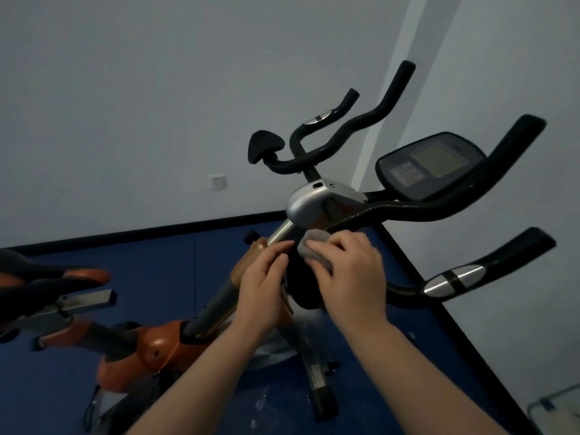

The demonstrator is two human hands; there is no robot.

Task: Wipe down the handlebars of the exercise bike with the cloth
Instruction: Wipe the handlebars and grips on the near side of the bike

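Observation:
The black handlebars (439, 211) of an orange exercise bike (157, 346) fan out from a silver clamp (309, 200), with several curved grips pointing up and right. A small grey cloth (315, 243) lies bunched under the fingers of my right hand (351, 274), pressed on a black pad where the near bar meets the stem. My left hand (262, 277) rests just left of it, fingers bent against the same pad and touching the cloth's edge.
A console with a screen (430, 164) sits behind the bars. The saddle (47, 277) is at the left. Blue floor (157, 246) runs below, meeting white walls (157, 89) at a dark skirting; a wall socket (217, 182) is on the far wall.

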